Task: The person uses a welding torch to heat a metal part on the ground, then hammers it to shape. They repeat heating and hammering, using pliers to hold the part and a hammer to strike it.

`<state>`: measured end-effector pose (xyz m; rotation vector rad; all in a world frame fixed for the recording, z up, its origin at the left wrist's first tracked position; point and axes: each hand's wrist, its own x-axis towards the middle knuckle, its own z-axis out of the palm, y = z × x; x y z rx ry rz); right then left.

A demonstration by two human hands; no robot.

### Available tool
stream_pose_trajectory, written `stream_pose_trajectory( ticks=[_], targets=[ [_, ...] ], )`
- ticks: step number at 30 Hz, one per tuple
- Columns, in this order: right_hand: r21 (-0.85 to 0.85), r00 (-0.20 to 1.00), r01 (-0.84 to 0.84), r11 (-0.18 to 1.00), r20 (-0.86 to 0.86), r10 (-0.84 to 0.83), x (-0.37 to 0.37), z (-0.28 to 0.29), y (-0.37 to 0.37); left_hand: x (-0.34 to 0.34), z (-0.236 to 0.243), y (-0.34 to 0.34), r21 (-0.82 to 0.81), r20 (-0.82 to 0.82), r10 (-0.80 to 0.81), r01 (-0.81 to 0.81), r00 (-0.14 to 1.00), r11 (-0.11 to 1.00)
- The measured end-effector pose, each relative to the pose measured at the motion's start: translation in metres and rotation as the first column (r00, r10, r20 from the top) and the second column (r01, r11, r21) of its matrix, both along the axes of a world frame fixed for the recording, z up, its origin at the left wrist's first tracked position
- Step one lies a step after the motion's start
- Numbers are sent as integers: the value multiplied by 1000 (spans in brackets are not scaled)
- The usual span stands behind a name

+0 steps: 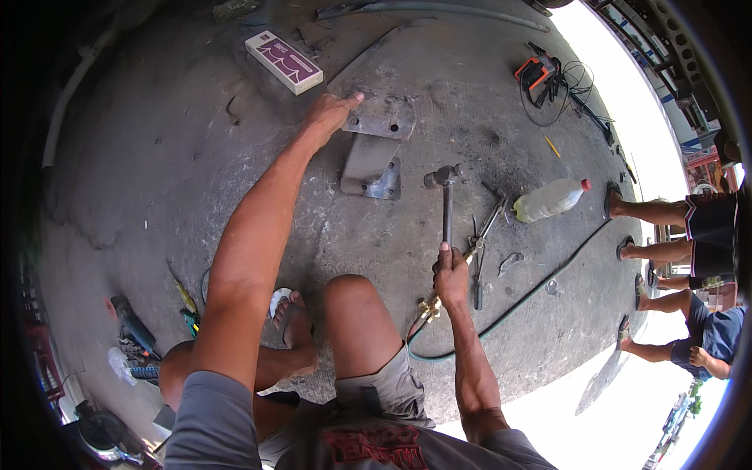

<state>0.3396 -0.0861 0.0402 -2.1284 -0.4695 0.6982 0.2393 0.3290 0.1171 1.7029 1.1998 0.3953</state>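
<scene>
Left hand clasps metal bracket, far; right hand wraps hammer, nearer; step: seemingly steadying; next: likely needs firm bracing.

Head camera: left one of a worn pair, wide fisheye
Facing: down and forward over the floor
Nearest: shirt, at the lower edge
Farther out: left hand and right hand
Rim: dark, curved

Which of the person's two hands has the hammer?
The right hand: it grips the hammer by its handle, while the left hand touches the holed metal plate.
</scene>
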Motion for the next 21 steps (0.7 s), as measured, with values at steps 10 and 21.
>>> stream_pose_trajectory(
  ticks=[10,21],
  targets=[
    [839,830,-302,452,465,-309,57,303,33,-71,-26,-26,-183,201,190,-154,961,971],
    [612,798,-194,767,553,-239,50,51,147,-37,-13,-27,-156,127,218,-197,968,968]
  ],
)
